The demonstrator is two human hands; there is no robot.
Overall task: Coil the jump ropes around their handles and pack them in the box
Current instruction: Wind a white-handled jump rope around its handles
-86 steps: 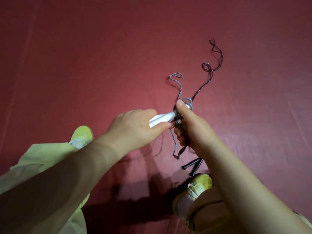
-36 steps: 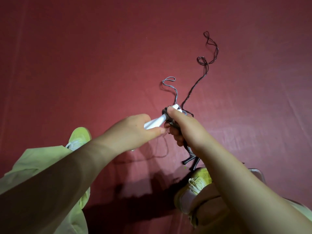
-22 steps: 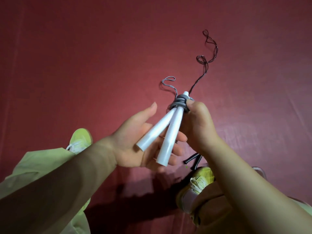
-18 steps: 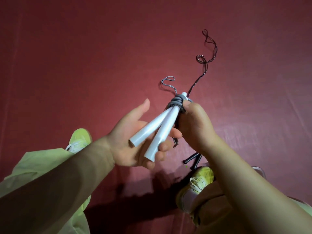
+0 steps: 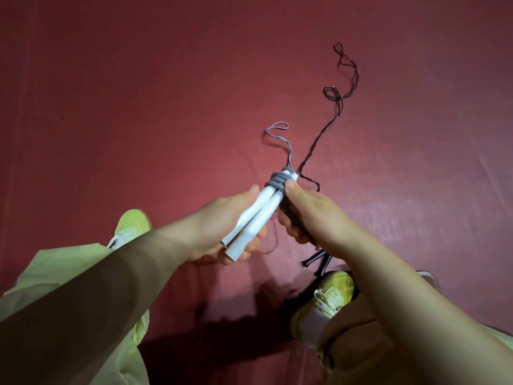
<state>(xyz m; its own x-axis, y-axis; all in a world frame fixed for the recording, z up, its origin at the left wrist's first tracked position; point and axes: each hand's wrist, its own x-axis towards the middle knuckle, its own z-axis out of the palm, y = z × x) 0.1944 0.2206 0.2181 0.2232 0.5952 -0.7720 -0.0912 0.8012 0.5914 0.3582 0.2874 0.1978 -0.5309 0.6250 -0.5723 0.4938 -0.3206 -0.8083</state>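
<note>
Two white handles (image 5: 251, 221) are held side by side above the red mat (image 5: 138, 107), their far ends bound together by a few turns of grey rope (image 5: 280, 181). The lower ends are cradled in the curled fingers of the left hand (image 5: 222, 232); the wound end is pinched under the thumb of the right hand (image 5: 311, 218). A loose grey loop (image 5: 277, 129) trails on the mat. A dark rope (image 5: 327, 129) lies beside it, with two black handles (image 5: 316, 261) near a yellow-green shoe (image 5: 330, 298).
</note>
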